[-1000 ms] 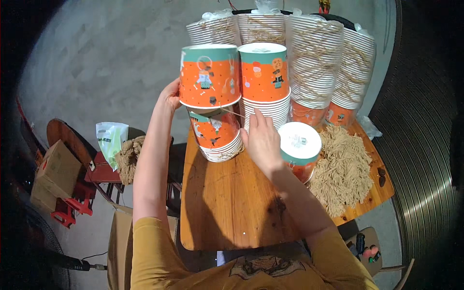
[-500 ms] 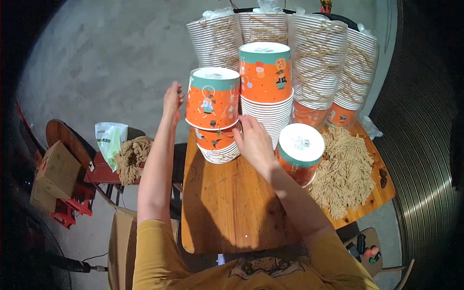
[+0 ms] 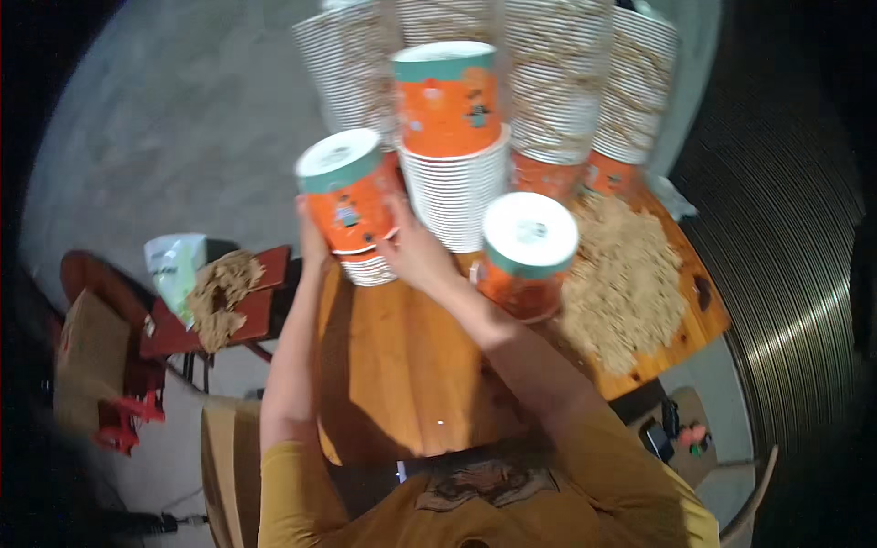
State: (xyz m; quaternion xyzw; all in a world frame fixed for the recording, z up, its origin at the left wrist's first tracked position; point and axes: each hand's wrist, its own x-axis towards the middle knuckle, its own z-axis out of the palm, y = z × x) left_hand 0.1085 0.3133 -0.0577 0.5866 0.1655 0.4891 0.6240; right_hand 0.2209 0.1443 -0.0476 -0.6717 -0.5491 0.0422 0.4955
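My left hand [image 3: 313,239] presses against the left side of an orange and green paper bucket [image 3: 345,208], which is upside down and tilted to the left. On the bucket's lower right side lies my right hand [image 3: 418,248], its fingers curled round the edge. White rims [image 3: 369,270] of nested buckets show just under it. Right behind stands a taller stack of upside-down buckets [image 3: 452,196] with an orange one on top. Another upside-down orange bucket [image 3: 525,274] stands to the right of my right hand. Motion blurs the fingertips.
Tall bagged stacks of buckets with twisted cord handles [image 3: 557,82] line the back of the wooden table [image 3: 402,365]. A heap of tan cords [image 3: 626,292] lies on the right. Off to the left, a red bench [image 3: 274,267] holds more cords [image 3: 219,297] and a plastic bag [image 3: 174,265].
My left hand has come in from the air onto the bucket's left side. The bucket now leans left. My view has shifted, so the table appears higher and further left.
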